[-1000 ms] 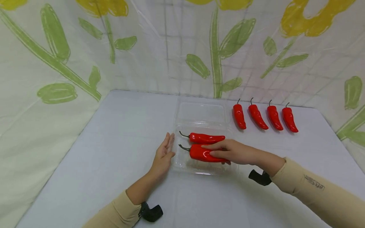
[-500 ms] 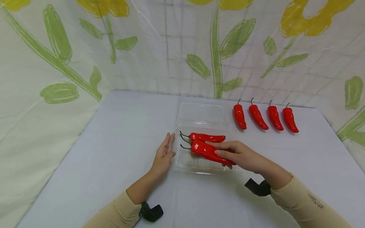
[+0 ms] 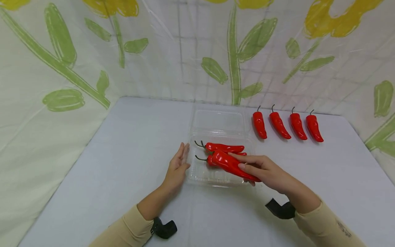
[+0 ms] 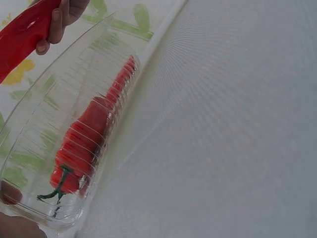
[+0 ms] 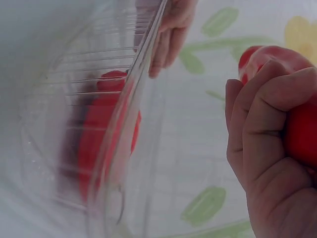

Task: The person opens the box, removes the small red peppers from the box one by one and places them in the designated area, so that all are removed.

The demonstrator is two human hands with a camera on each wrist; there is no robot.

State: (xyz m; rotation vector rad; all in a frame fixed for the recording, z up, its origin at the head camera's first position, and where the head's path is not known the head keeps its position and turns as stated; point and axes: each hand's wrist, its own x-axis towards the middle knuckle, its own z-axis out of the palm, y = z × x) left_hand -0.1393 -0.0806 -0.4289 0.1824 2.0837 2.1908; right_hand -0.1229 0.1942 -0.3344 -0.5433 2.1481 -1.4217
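My right hand (image 3: 262, 169) grips a red chili pepper (image 3: 229, 164), its narrow end between thumb and fingers. This pepper is raised over a clear plastic clamshell box (image 3: 197, 176) with its lid laid open behind. Inside the box lie two more red peppers, a rear one (image 3: 223, 148) and a front one (image 3: 211, 161) that the held pepper partly covers. Through the box wall in the left wrist view, red peppers (image 4: 81, 144) show with green stems. My left hand (image 3: 176, 168) rests against the box's left side, its fingers straight.
Several red peppers (image 3: 279, 126) stand in a row at the back right of the white table (image 3: 139, 137), stems pointing away. The open lid (image 3: 219, 120) lies flat left of that row. Behind hangs a curtain (image 3: 172, 68) with printed flowers.
My right hand has moved right and nearer to me with the held pepper, which now tilts more. The front pepper in the box has come into view beneath it. My left hand stays put.
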